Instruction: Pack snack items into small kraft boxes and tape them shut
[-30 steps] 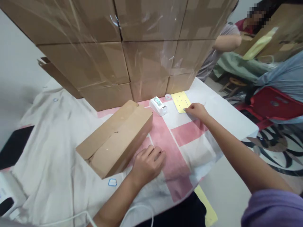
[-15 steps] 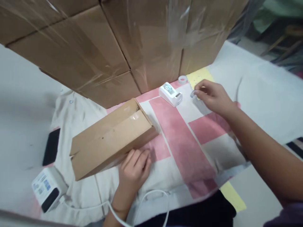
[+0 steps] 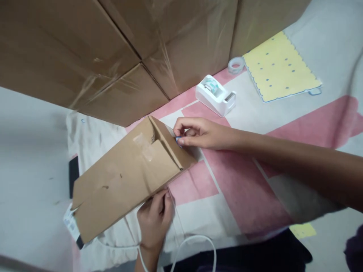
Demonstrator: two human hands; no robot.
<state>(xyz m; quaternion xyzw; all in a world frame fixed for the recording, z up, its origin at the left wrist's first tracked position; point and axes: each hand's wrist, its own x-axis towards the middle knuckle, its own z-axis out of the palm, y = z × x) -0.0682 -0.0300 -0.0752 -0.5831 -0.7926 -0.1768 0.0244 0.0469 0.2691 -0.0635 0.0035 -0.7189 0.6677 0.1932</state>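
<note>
A long cardboard box [image 3: 124, 181] lies slanted on the cloth, its near-right end flap a little lifted at a torn corner, with a strip of clear tape stuck on top. My right hand [image 3: 195, 132] is at the box's right end, thumb and forefinger pinching a small bluish, see-through bit that looks like a piece of tape [image 3: 178, 140]. Against the box's lower long edge rests my left hand [image 3: 155, 217], its fingers curled; whether anything is inside them is hidden. Beyond my right hand stands a white tape dispenser [image 3: 216, 96] with a roll in it.
A loose tape roll [image 3: 236, 65] lies beside a stack of large wrapped cartons [image 3: 181, 49]. The pink and white cloth [image 3: 227, 181] has a yellow patch [image 3: 283, 68]. A white cable [image 3: 195, 238] loops in front. A black phone-like slab [image 3: 74, 175] lies left.
My right hand has moved left from beyond the dispenser to the box's right end, still pinching the small bit. My left hand stays by the box's lower edge. The view has shifted.
</note>
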